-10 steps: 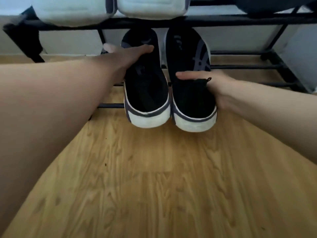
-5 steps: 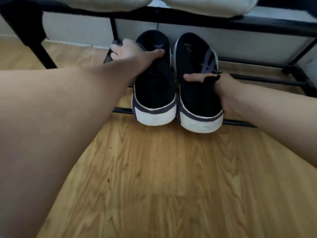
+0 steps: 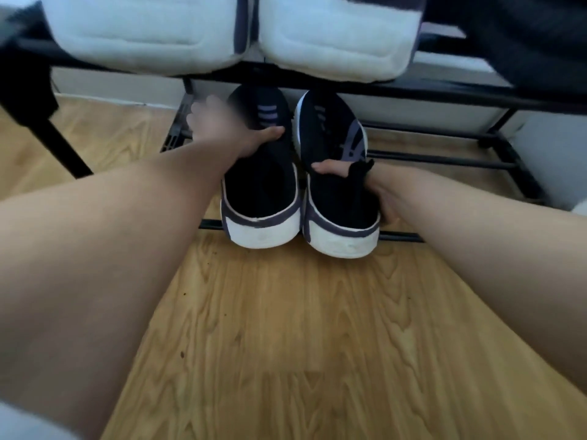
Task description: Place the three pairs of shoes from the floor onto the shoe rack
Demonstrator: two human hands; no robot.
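Two black sneakers with white soles rest toe-first on the bottom rails of the black shoe rack (image 3: 444,157), heels hanging over the front bar. My left hand (image 3: 228,128) grips the left black sneaker (image 3: 257,188) at its opening, thumb inside. My right hand (image 3: 374,188) holds the right black sneaker (image 3: 336,198) by its collar and pull tab. On the shelf above lies a pair of white shoes (image 3: 152,30), heels toward me. A dark shoe (image 3: 524,42) sits at the upper right.
Light wooden floor (image 3: 286,344) spreads in front of the rack. The rack's left leg (image 3: 60,147) stands at the left. A white wall (image 3: 428,112) runs behind the rack. The bottom rails to the right of the sneakers carry nothing.
The sneakers slid a little further in on the bottom rails. The view tilted up, so the white shoes on the shelf above show more. Both hands stay on the sneakers.
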